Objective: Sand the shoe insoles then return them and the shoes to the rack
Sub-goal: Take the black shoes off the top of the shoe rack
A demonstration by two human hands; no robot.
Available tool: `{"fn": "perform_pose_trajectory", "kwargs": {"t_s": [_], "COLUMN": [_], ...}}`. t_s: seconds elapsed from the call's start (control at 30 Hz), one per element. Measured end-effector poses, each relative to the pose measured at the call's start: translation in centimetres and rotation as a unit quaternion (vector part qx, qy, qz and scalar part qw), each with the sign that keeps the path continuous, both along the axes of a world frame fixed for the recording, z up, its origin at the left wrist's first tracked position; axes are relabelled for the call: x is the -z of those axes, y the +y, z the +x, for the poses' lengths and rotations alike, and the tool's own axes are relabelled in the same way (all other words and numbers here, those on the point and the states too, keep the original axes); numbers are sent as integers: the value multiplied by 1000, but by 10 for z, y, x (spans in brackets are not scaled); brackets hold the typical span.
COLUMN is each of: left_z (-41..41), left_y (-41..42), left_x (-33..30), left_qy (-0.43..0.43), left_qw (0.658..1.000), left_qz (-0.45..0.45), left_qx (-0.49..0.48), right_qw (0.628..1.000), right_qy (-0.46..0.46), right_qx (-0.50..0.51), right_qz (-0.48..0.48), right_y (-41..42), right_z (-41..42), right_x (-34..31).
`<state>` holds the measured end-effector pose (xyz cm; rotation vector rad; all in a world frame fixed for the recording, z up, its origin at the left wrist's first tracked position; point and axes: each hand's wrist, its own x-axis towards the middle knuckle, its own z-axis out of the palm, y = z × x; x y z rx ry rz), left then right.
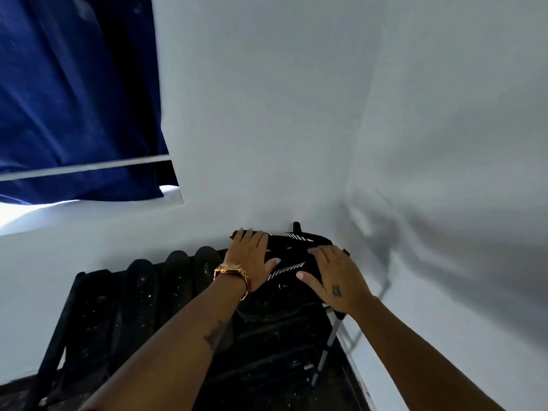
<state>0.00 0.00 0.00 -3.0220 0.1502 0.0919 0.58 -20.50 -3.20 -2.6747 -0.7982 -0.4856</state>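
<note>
A pair of black shoes (292, 251) with white striped markings sits on the top right of a dark shoe rack (324, 348), close to the wall corner. My left hand (249, 256), with a gold watch at the wrist, lies over the left shoe with fingers spread and fairly straight. My right hand (332, 277) rests flat on the right shoe, fingers extended toward the wall. Several dark insoles (175, 280), speckled with white dust, lie side by side on the rack's top to the left of the shoes.
White walls meet in a corner just behind and right of the rack. A blue curtain (74, 99) hangs at the upper left over a bright window sill (89, 209). The rack's metal leg (329, 339) runs down at the right beside the wall.
</note>
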Motion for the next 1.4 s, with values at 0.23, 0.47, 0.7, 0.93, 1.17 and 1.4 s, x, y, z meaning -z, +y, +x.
{"fn": "perform_pose_trajectory", "kwargs": {"t_s": [0.23,0.47,0.7,0.93,1.17,1.4], "left_z": [28,39,18,-17,-73,-126], "left_y": [4,-10,-15,-22,-40,-80], "left_x": [33,43,51,46,36,27], "left_qy": [61,30,-49,-128,-166,-150], "left_qw": [995,984,983,976,975,976], "left_qz": [66,175,179,173,147,156], "left_qx": [33,-11,-6,-28,-22,22], "right_qw": [979,965,950,943,944,957], "right_qy": [-152,-216,-243,-285,-292,-254], "right_qx": [-66,-102,-137,-132,-102,-37], "right_qz": [-117,-112,-141,-111,-118,-133], "right_y": [-13,-13,-14,-22,-46,-95], "right_z": [17,30,31,3,-49,-114], "right_x": [55,68,72,66,53,53]}}
